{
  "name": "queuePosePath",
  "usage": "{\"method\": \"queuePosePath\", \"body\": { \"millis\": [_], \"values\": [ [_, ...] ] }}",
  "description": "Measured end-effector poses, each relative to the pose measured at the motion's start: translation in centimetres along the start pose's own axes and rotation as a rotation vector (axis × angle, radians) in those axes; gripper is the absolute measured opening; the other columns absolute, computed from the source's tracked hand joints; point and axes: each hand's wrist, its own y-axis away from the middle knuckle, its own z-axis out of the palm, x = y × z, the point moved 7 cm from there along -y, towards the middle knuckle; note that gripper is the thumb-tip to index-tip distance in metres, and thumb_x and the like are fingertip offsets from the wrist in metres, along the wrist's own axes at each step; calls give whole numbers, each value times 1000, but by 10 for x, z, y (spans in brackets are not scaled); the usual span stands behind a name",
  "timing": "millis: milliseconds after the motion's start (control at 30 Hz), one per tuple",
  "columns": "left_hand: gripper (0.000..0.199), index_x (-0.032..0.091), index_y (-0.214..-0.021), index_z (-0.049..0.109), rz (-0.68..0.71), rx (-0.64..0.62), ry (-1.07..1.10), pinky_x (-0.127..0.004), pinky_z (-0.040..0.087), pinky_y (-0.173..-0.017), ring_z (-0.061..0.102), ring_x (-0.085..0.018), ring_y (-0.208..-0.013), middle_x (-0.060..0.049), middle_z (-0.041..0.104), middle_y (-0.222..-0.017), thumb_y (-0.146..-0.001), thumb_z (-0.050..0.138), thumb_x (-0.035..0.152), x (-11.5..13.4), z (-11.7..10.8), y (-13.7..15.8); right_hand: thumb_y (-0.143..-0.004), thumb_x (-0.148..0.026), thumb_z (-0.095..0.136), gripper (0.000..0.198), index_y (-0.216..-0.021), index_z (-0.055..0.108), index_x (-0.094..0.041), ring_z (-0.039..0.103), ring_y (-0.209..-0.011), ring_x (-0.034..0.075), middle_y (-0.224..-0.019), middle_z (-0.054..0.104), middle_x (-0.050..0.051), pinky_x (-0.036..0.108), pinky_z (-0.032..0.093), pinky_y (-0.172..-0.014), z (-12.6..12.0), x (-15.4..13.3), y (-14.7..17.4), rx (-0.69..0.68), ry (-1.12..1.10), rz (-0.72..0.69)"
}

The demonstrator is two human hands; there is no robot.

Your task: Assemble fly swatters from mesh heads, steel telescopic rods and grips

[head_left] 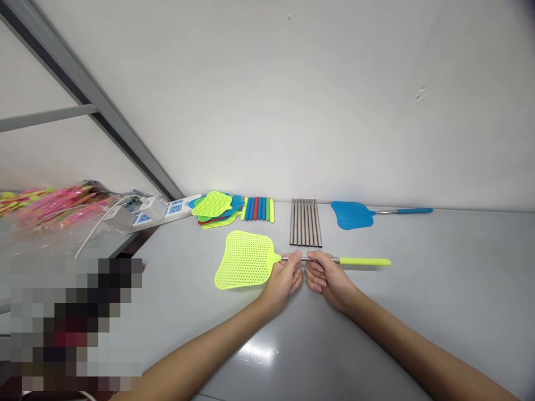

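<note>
A yellow-green fly swatter is held level above the grey table, its perforated head to the left and its yellow grip to the right. My left hand is closed around the thin metal rod close to the head. Just to the right, my right hand grips the same rod near its thicker metal section. A small stretch of rod shows between the two fists. Behind the hands lies a row of several metal tubes, side by side. To their left are several coloured handle sleeves in yellow, blue, red and green.
A stack of swatter heads lies at the back left. At the back right rests a blue fly swatter. A power strip with plugs and cables, plus plastic-bagged colourful items, occupies the left. A wall borders the table's back.
</note>
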Motion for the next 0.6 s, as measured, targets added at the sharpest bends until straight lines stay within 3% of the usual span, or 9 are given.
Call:
{"method": "queuePosePath", "body": {
  "millis": [267,600],
  "values": [
    [42,19,-47,26,28,9,-8,-22,22,-37,22,-3,-25,10,23,-32,-79,44,40,18,-1,-2,-73,-25,51,38,-40,33,-19,17,-29,4,-32,22,-10,19,23,-31,8,-19,0,9,86,-44],
    [44,19,-46,24,13,63,-43,-22,14,-34,20,-3,-25,9,22,-33,-77,45,41,23,-11,-4,-72,-27,51,38,-40,31,-20,15,-29,4,-33,20,-11,18,22,-30,8,-28,2,32,112,-50]
  ]
}}
